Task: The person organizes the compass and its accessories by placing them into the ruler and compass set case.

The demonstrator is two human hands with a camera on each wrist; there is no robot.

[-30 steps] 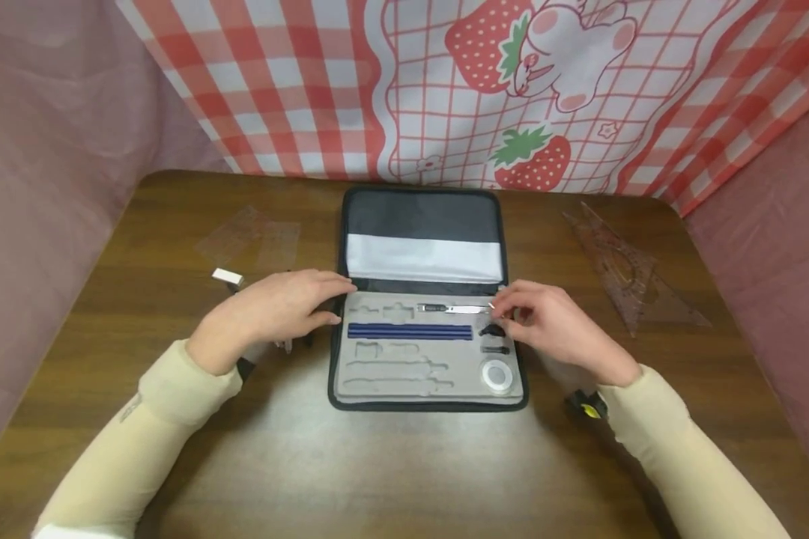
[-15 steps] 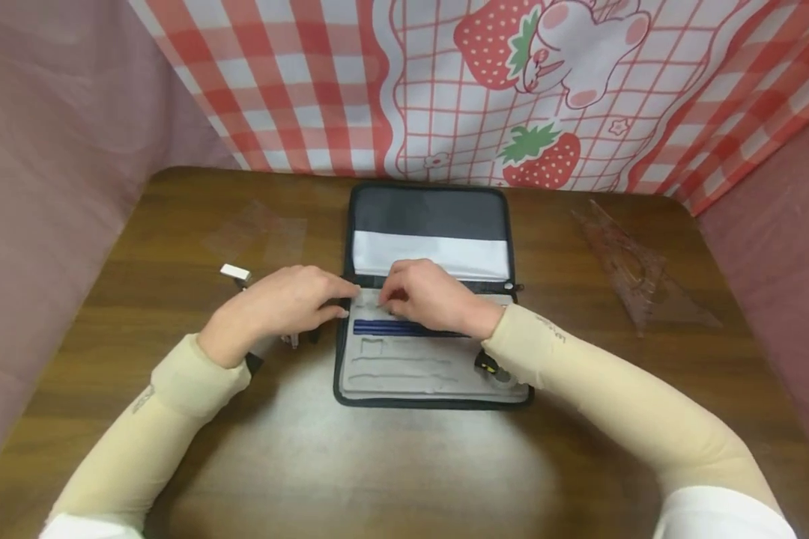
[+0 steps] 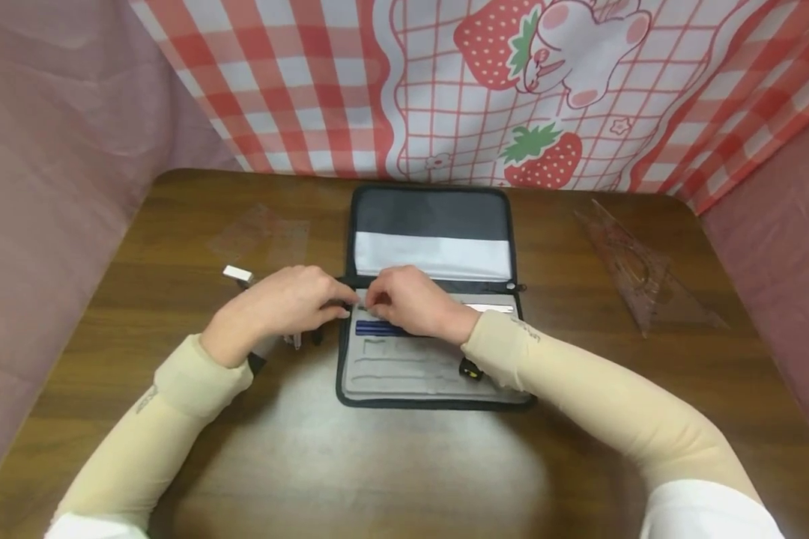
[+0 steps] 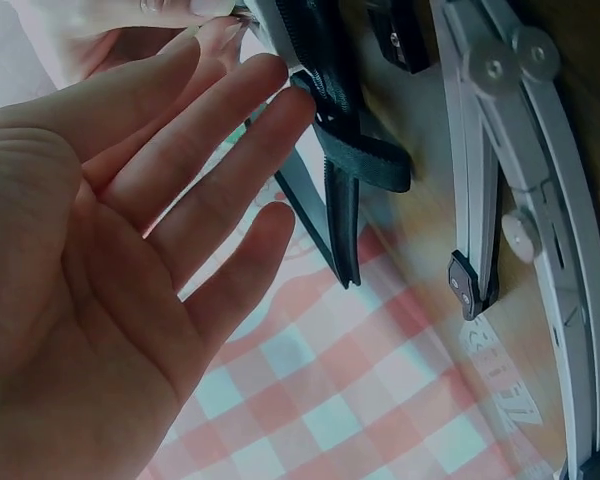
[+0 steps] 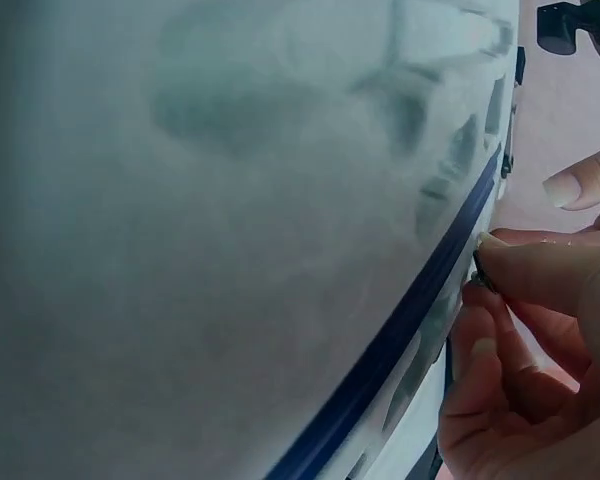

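Note:
An open zip case (image 3: 431, 405) lies on the table, with a grey foam insert (image 3: 404, 385) of shaped slots. My right hand (image 3: 407, 299) is over the insert's upper left corner. In the right wrist view its thumb and fingertips pinch a small dark metal piece (image 5: 483, 272), mostly hidden by the fingers. My left hand (image 3: 286, 299) is at the case's left edge, fingers extended; the left wrist view shows its palm and spread fingers beside the zip (image 4: 325, 70). A blue scale ruler (image 3: 375, 328) sits in its slot, partly under the right hand. A silver tool (image 3: 488, 308) lies in the top row.
Left of the case lie silver compasses (image 4: 540, 200), a black sharpener (image 4: 398, 35), a white block (image 3: 238, 273) and clear templates (image 3: 290, 239). Transparent set squares (image 3: 637, 277) lie on the right. The case lid (image 3: 433, 213) stands folded back toward the patterned curtain (image 3: 445, 97).
My right hand has moved left, from the silver tool's right end to the insert's upper left corner, edging further left in the last half second. My left hand has stayed at the case edge.

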